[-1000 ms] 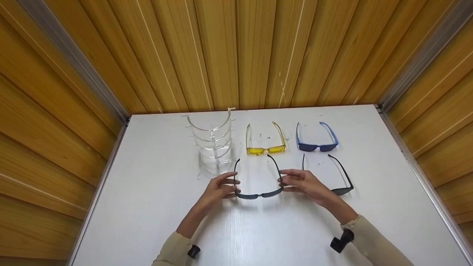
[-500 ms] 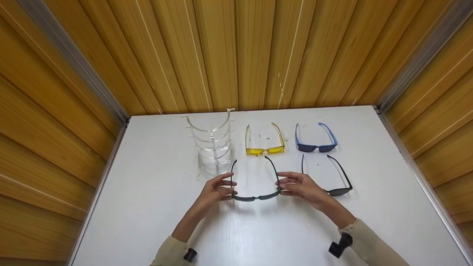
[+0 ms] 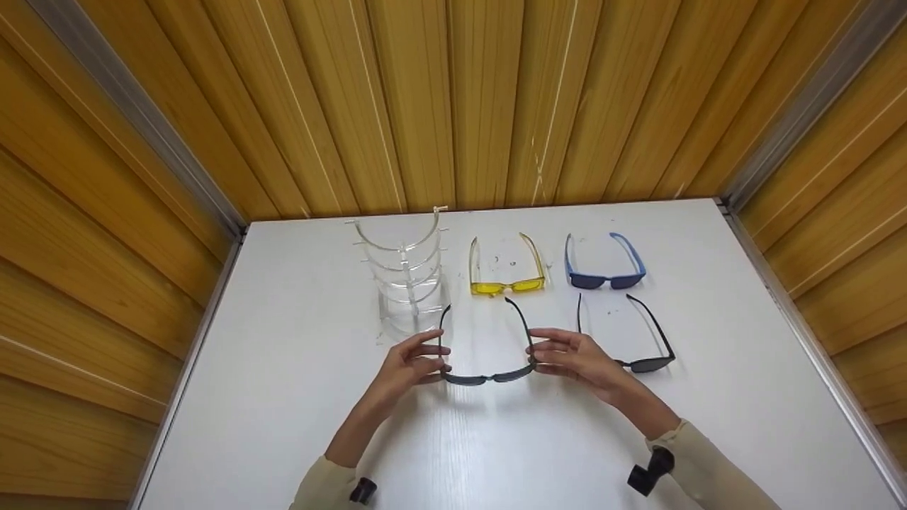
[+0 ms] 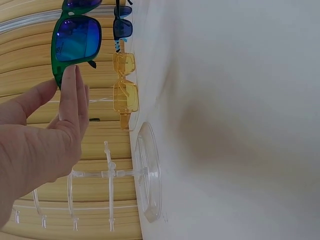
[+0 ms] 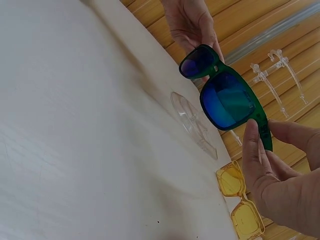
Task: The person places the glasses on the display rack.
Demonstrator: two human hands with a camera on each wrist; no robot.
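Note:
Between both hands, above the table, are dark green sunglasses [image 3: 465, 380] with mirrored blue lenses [image 4: 77, 39], temples open and pointing away. My left hand [image 3: 407, 365] pinches the left hinge corner between thumb and fingers. On the other side my right hand [image 3: 577, 360] pinches the right hinge corner the same way. A clear tiered display stand [image 3: 405, 269] rises just beyond the left hand, its curved arms bare. Partly behind the right hand lie black sunglasses [image 3: 650, 365], one lens mostly hidden.
Yellow glasses [image 3: 506, 287] and blue-framed sunglasses [image 3: 606, 281] lie farther back on the white table [image 3: 283, 397], temples spread. Yellow slatted walls [image 3: 489, 106] enclose the back and both sides.
Both hands have shifted slightly left with the green sunglasses between them. The grip looks the same, and the stand and other glasses stay put.

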